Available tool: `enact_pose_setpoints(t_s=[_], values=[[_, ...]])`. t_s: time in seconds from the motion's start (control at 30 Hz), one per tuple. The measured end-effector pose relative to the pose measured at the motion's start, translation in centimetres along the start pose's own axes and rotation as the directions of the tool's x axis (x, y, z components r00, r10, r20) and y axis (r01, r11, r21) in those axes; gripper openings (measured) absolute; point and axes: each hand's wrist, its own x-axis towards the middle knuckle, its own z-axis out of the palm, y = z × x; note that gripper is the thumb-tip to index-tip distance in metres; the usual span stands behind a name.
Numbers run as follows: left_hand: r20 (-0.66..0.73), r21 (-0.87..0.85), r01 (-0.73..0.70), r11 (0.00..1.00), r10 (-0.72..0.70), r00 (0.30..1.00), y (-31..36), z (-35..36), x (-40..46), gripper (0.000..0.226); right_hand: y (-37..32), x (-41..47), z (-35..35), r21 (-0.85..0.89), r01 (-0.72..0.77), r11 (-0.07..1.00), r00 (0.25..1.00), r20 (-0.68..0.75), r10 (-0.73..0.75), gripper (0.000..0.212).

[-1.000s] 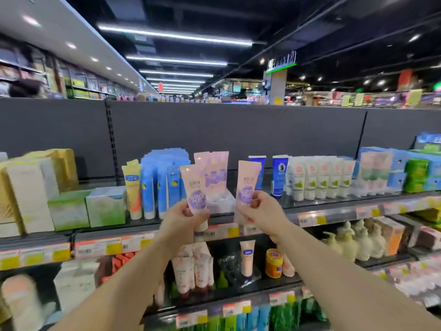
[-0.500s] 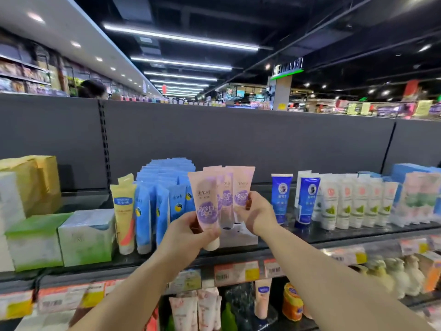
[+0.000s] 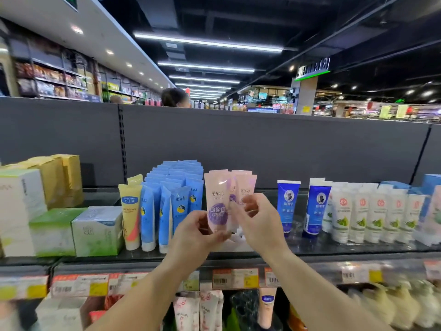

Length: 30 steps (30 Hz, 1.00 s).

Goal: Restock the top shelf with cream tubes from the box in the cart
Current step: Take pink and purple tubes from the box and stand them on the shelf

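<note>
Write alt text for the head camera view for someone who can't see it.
A left hand holds a pink cream tube upright at the top shelf, the right hand open beside it, between blue tubes and dark blue tubes.

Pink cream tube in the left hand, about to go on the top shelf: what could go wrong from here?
1. The left hand pinches the pink cream tube only near its bottom cap; it could tip as it is set down.
2. The blue tubes stand tightly packed right beside it; a nudge may topple them.
3. The right hand, fingers spread, is at the pink tubes already shelved and might knock them back.
</note>
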Motion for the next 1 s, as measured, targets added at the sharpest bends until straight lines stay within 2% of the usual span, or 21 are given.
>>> enact_pose_setpoints(t_s=[0.07,0.1,0.17,0.27,0.4,0.5,0.7,1.0], values=[[0.007,-0.051,-0.026,0.998,0.027,1.0,0.2,0.9,0.2,0.027,-1.0,-1.0,0.2,-0.004,-0.024,1.0,0.972,0.233,0.024,0.027],[0.022,-0.085,-0.041,0.996,0.043,0.999,0.1,1.3,0.4,0.026,-1.1,-1.0,0.2,-0.009,-0.042,0.999,0.963,0.264,0.043,0.029],[0.039,-0.061,-0.091,0.994,0.094,0.995,0.2,1.6,0.6,0.027,-0.7,-0.1,0.0,0.001,-0.057,0.998,0.981,0.186,0.056,0.028],[0.044,0.109,-0.118,0.987,0.114,0.993,-0.5,1.3,1.0,0.031,0.4,1.6,-0.4,-0.01,-0.054,0.998,0.999,0.007,0.054,0.028],[0.117,0.34,-0.17,0.925,0.137,0.984,-1.8,0.8,0.4,0.016,1.8,2.4,0.8,-0.132,-0.025,0.991,0.999,-0.028,0.021,0.031],[0.125,0.431,-0.226,0.874,0.19,0.974,-2.8,0.8,0.8,0.019,2.5,2.2,2.2,-0.157,-0.055,0.986,0.997,-0.054,0.047,0.036],[0.141,0.394,-0.257,0.883,0.218,0.966,-3.8,0.8,1.3,0.016,2.8,2.5,3.4,-0.233,-0.1,0.967,0.995,-0.052,0.09,0.048],[0.154,0.353,-0.266,0.897,0.225,0.962,-3.5,0.3,1.4,0.023,2.8,2.6,3.8,-0.459,-0.149,0.876,0.989,-0.07,0.132,0.036]])
